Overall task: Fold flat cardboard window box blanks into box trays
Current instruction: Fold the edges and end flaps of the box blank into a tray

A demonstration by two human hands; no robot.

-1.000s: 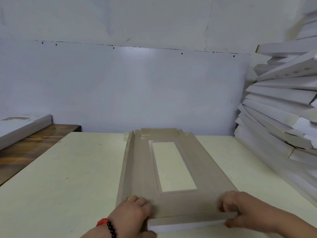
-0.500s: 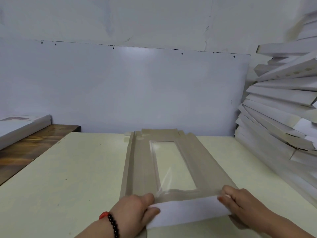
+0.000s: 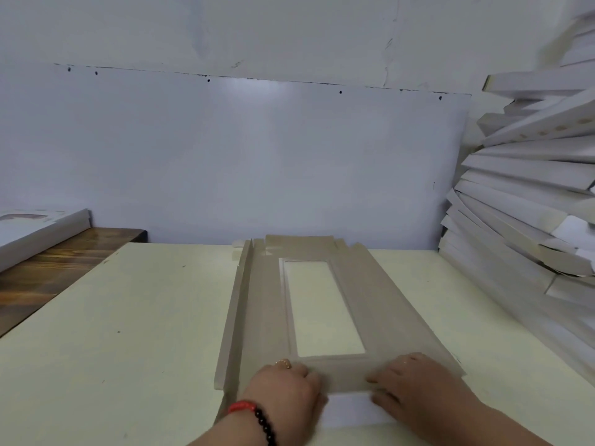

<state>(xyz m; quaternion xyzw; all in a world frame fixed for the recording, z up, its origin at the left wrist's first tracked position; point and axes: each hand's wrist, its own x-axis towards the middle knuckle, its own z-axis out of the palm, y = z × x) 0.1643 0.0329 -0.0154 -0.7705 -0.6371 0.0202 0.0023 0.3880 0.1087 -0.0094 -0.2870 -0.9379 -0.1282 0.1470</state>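
Note:
A flat grey-brown cardboard window box blank (image 3: 264,317) lies lengthwise on the cream table (image 3: 128,317), with a long rectangular window (image 3: 322,304) in its middle. Its left side flap (image 3: 235,310) stands up along the crease. The near end flap (image 3: 351,408), white side up, is folded over toward the panel. My left hand (image 3: 283,400) presses on the near left end of the blank, wearing a ring and a red and black bead bracelet. My right hand (image 3: 415,387) presses on the near right end, fingers on the fold line.
A tall leaning stack of folded white box trays (image 3: 521,201) fills the right side. A white box (image 3: 38,233) rests on a dark wooden surface (image 3: 48,275) at the left. A pale wall panel (image 3: 257,162) stands behind the table.
The white near flap was lifted and swung over half a second ago; now it lies lower and both hands have moved inward, pressing along its crease.

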